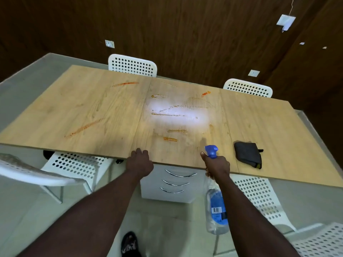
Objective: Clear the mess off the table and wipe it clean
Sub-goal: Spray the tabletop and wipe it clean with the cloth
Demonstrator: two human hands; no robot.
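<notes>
A person stands at the near edge of a wooden counter (278,127), the right grip (217,165) curled round the neck of a spray bottle (217,206). The bottle's long axis runs from its blue nozzle (211,150), which points forward over the counter, back and down to a body hanging below the counter's edge. The left grip (140,162) rests on that same edge, fingers relaxed and holding nothing.

Ahead of the nozzle and slightly to its left lies a wet, glaring patch (178,115) in the middle of the counter. Orange-red streaks lie around it: a short one (170,139) close in front of the two grips, a long one (83,127) well off to the left, and two more (126,84) (206,93) towards the far side.

A folded grey cloth (247,154) lies flat on the counter just to the right of the right grip, near the front edge and apart from the bottle. The right grip is plainly the nearer of the two to it, but it is occupied. The free left grip would have to cross in front of the bottle to reach it. By the look of the streaks, wiping has not been finished, and the left side appears to want spray before the cloth comes into play.
</notes>
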